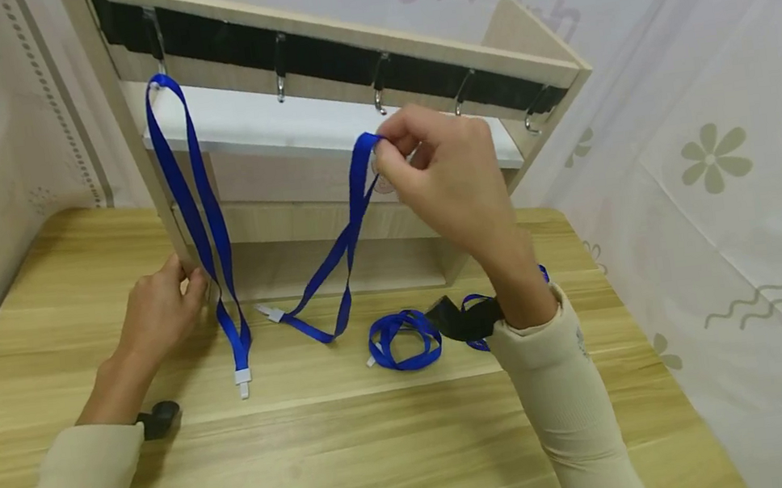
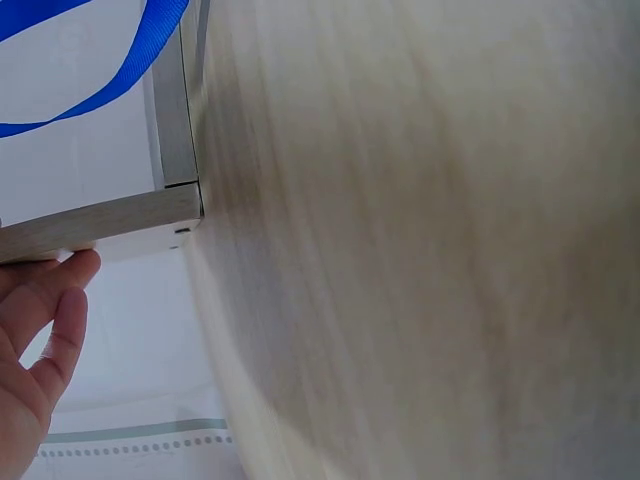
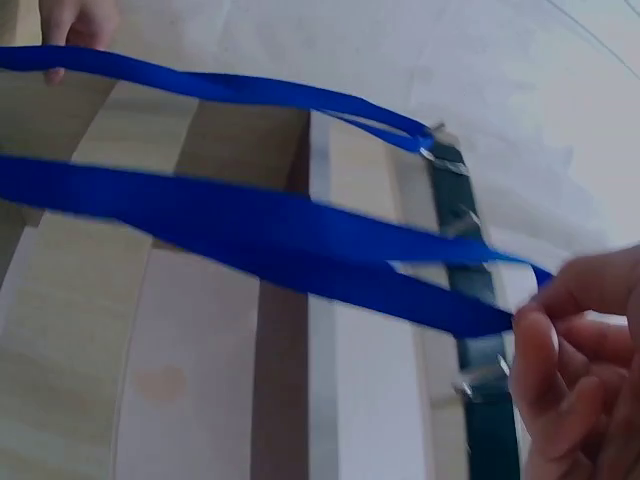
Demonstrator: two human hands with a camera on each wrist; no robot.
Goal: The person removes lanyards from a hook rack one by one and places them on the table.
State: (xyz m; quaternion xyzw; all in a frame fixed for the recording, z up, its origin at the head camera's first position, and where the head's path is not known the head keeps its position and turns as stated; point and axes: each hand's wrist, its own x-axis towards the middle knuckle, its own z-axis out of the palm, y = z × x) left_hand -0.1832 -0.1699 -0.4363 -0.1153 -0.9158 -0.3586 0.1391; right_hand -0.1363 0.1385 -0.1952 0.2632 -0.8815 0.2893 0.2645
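My right hand (image 1: 452,175) pinches the top of a blue lanyard (image 1: 349,237) in front of the rack, below and near the third hook (image 1: 379,99). The lanyard's clip end (image 1: 271,314) hangs low, near the rack's base. In the right wrist view the loop (image 3: 250,235) runs into the right hand's (image 3: 580,360) fingertips. Another blue lanyard (image 1: 187,196) hangs from the leftmost hook (image 1: 157,49). My left hand (image 1: 163,308) touches the rack's lower left side; in the left wrist view the left hand's (image 2: 40,340) fingers rest against the side panel (image 2: 110,215).
A coiled blue lanyard (image 1: 405,341) lies on the wooden table (image 1: 301,467) before the rack. Another coil (image 1: 477,345) is partly hidden behind the right wrist. The wooden rack (image 1: 329,219) has more hooks to the right, including one at the far right (image 1: 531,122). A patterned cloth (image 1: 748,233) hangs behind.
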